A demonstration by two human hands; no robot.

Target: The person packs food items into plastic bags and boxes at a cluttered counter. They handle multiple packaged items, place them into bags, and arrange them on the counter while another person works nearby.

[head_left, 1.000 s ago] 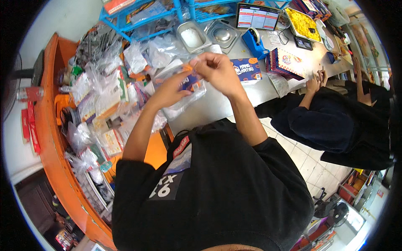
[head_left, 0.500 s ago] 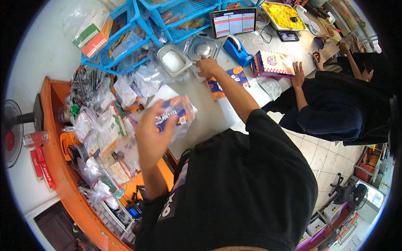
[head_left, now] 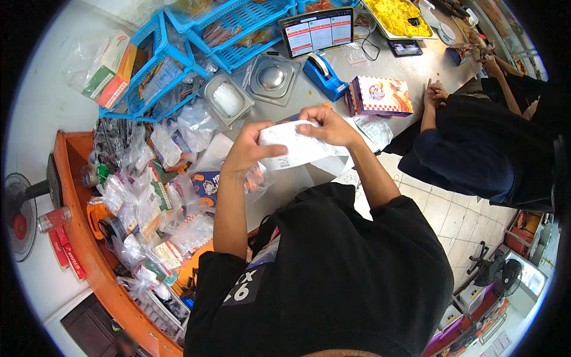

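Between my two hands a white printed receipt (head_left: pixel 292 147) is stretched over the steel counter. My left hand (head_left: pixel 248 146) grips its left end, thumb on top. The right end is pinched in my right hand (head_left: pixel 329 127), fingers curled behind the paper. Beside my left forearm lies a purple-and-orange printed packet (head_left: pixel 205 185) in clear plastic, partly hidden by the arm. Another purple-and-orange item is mostly covered behind the receipt. More printed slips (head_left: pixel 375 130) lie to the right of my right hand.
Beyond my hands stand a steel tub (head_left: pixel 227 98), a steel lid (head_left: pixel 273 77), a blue tape dispenser (head_left: pixel 325 77), a tablet (head_left: pixel 317 33) and a printed box (head_left: pixel 380 95). Blue baskets (head_left: pixel 235 35) are at the back. Bagged goods crowd the left. Co-workers (head_left: pixel 464 149) stand at right.
My left hand has let go of the packet, which now lies on the left. My right hand has come back toward me with the receipt, and both hands now hold it.
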